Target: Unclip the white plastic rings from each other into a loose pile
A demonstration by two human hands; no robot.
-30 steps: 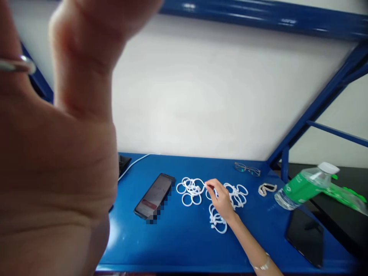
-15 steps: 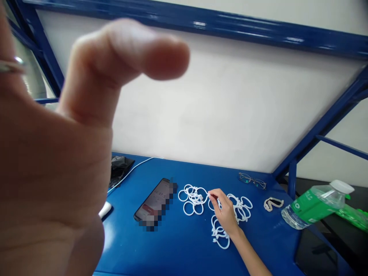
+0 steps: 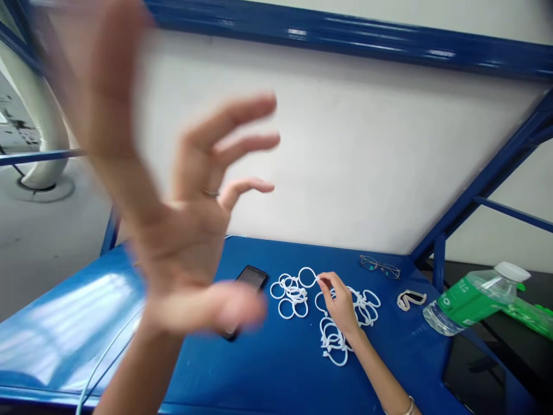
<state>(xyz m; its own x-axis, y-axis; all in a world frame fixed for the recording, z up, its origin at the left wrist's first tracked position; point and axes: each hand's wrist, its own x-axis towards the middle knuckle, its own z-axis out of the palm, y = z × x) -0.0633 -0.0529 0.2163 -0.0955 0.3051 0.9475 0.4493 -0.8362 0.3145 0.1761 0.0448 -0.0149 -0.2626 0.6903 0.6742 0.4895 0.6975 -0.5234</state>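
Observation:
My left hand is raised close to the camera, blurred, its fingers spread and nothing in it. Lower right, my right hand pinches a white plastic ring by the small knob on its edge. The ring stands out to the left of my fingertips. Beside it is a loose cluster of similar white rings. More white rings show behind and right of my right hand, partly hidden by it. Another group of rings lies nearer to me, by my wrist.
On the blue table a dark phone is partly covered by my left hand. Eyeglasses, a pale corded item and a green-labelled bottle are at the right. A cable crosses the left. Blue frame bars stand behind.
My left hand has moved away from the lens, so its spread fingers and wrist now show. My right hand has lifted the ring slightly off the left cluster.

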